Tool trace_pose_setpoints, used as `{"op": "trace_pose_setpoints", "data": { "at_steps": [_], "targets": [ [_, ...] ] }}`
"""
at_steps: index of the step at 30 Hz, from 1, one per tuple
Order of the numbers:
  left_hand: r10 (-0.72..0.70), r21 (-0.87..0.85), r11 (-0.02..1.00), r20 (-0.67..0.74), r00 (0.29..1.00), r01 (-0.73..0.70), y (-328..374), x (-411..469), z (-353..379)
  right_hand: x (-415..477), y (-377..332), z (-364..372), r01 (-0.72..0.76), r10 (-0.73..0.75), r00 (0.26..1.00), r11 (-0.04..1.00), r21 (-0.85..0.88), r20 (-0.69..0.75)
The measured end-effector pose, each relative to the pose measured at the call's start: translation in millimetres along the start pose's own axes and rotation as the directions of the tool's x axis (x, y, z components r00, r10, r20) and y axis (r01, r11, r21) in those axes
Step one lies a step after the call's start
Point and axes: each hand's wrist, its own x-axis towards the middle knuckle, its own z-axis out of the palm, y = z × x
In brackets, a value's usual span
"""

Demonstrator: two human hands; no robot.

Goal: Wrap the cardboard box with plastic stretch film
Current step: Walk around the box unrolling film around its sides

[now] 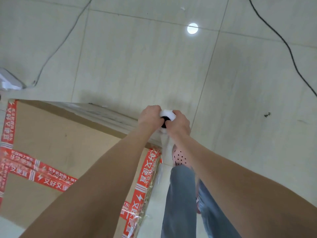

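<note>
While the cardboard box (56, 134) stands on the tiled floor (137, 66) at the lower left of the view, its top face is seen from above, crossed and edged by strips of red printed tape (56, 182). Clear film (106, 111) is laid along the far side of the box, and crinkled layers of it are seen over the near right edge. Just beyond the far right corner of the box, a roll of stretch film (169, 113) is held upright, its white winding and dark core visible from above. The roll is gripped from the left by the left hand (149, 118), fingers curled round it, and from the right by the right hand (180, 123), likewise curled round it; both forearms are stretched forward from the bottom of the view. A white band of film is seen running down from under the hands toward the box corner. Below the hands, a pink perforated shoe (181, 156) and grey-blue trouser legs (180, 194) are seen just beside the box. Farther out, a grey cable (56, 47) is trailed across the floor at the upper left toward a white object (10, 79) at the left edge, a black cable (288, 47) is curved down the right side, and a round light reflection (192, 28) is seen on the tiles.
</note>
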Motion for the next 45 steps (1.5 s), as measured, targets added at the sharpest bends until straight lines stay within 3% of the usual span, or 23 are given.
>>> {"op": "trace_pose_setpoints", "data": {
  "at_steps": [5,9,11,16,22,25,30,34,36,37,40,45],
  "targets": [
    [-0.306,-0.367,0.885,0.0,0.952,0.285,-20,10,-4,10,-32,11,0.101,-0.1,0.994,0.995,0.022,-0.042],
    [-0.285,-0.48,0.832,0.062,0.957,0.278,-26,15,-7,17,-41,15,-0.057,0.052,0.997,0.994,0.091,0.054],
    [-0.221,-0.46,0.859,0.064,0.973,0.225,-25,19,-12,20,-46,13,-0.062,0.057,0.997,0.995,0.074,0.055],
    [0.045,-0.177,0.983,0.015,0.999,-0.042,-20,33,-34,25,-59,6,0.032,-0.022,0.993,0.995,-0.091,0.115],
    [-0.045,-0.127,0.991,-0.008,0.999,0.043,-14,47,-51,40,-80,-4,0.188,-0.159,0.98,0.936,-0.296,0.119],
    [-0.12,-0.238,0.965,-0.036,0.992,0.108,-20,55,-54,47,-101,-7,0.288,-0.245,0.957,0.874,-0.391,0.157],
    [-0.345,-0.466,0.835,-0.029,0.938,0.293,-41,68,-63,59,-126,3,0.303,-0.275,0.949,0.929,-0.213,0.153],
    [-0.566,-0.68,0.571,0.079,0.821,0.459,-56,64,-62,62,-137,20,0.149,-0.092,0.956,0.971,-0.19,0.278],
    [-0.616,-0.741,0.438,0.166,0.77,0.51,-62,63,-65,64,-142,30,0.058,-0.004,0.94,0.987,-0.148,0.34],
    [-0.609,-0.738,0.422,0.199,0.768,0.526,-65,63,-67,65,-145,34,0.048,0.004,0.938,0.989,-0.141,0.348],
    [-0.543,-0.611,0.602,0.159,0.824,0.514,-67,66,-79,65,-153,40,0.07,-0.002,0.94,0.98,-0.185,0.342],
    [-0.275,-0.337,0.911,-0.063,0.959,0.239,-59,81,-98,70,-162,40,0.115,-0.006,0.93,0.954,-0.276,0.367]
  ]
}}
